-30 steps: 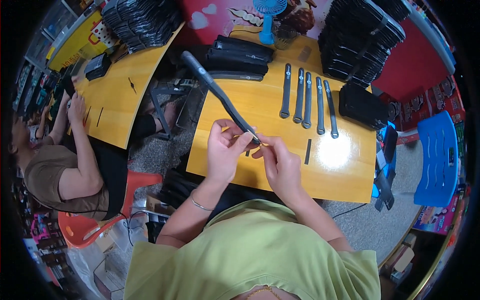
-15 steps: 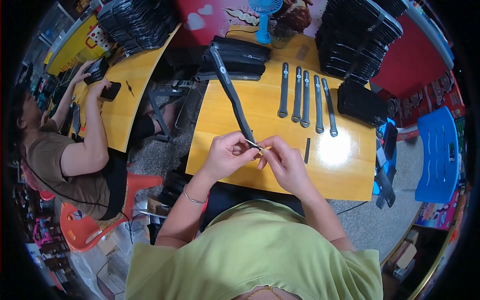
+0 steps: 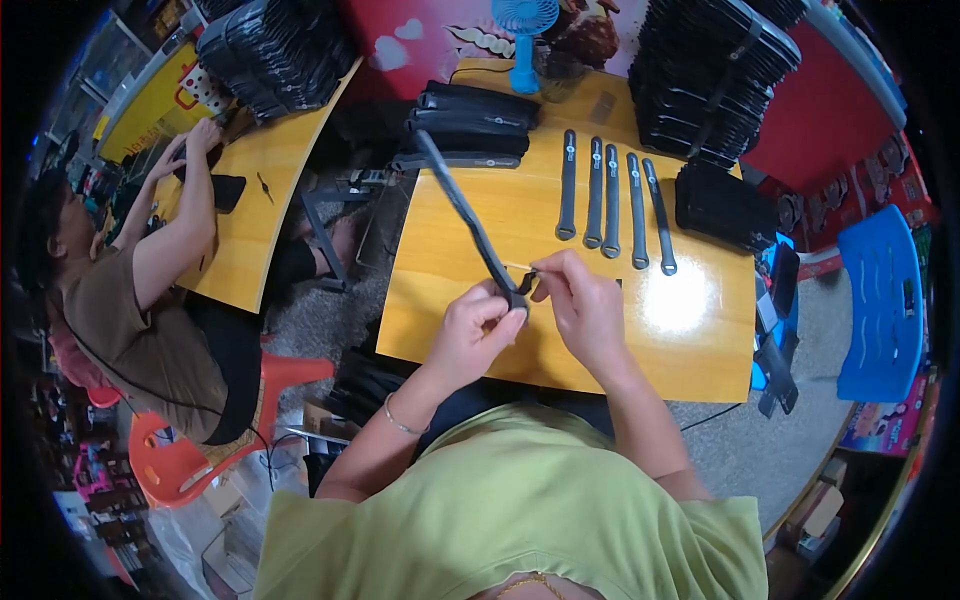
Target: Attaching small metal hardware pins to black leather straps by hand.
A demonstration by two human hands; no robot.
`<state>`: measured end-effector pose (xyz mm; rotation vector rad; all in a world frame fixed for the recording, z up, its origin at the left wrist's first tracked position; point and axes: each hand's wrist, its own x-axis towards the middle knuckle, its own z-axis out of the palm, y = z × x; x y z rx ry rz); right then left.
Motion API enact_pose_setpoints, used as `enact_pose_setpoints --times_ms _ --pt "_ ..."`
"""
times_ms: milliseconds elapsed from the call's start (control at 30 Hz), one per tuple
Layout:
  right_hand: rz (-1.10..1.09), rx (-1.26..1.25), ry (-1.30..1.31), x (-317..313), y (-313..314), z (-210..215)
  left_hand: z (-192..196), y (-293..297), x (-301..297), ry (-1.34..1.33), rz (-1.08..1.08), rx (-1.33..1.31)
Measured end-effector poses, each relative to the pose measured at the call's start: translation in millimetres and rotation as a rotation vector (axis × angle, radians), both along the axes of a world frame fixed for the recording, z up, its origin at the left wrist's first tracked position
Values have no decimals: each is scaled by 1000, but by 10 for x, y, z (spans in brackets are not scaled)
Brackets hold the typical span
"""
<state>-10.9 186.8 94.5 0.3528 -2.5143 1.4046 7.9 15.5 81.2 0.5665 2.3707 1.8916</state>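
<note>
My left hand (image 3: 478,322) pinches the near end of a long black strap (image 3: 463,210) that rises away toward the far left over the yellow table (image 3: 440,270). My right hand (image 3: 583,304) meets it at that same end and holds a small dark piece against the strap tip with finger and thumb. Several finished black straps (image 3: 612,196) lie side by side on the table beyond my hands.
Stacks of black cases (image 3: 470,125) sit at the far edge, with more piles (image 3: 718,60) at the back right and a blue fan (image 3: 523,35). A person in a brown shirt (image 3: 130,310) works at another yellow table (image 3: 250,200) on the left. A blue chair (image 3: 882,300) stands right.
The strap's far end has swung from the left toward upright. My hands stay together at its near end. The person on the left reached both arms out to their table.
</note>
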Motion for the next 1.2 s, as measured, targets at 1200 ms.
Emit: enact_pose_setpoints --times_ms 1200 --pt "-117 -619 -401 -796 530 236 11 -218 192 -938 -321 596"
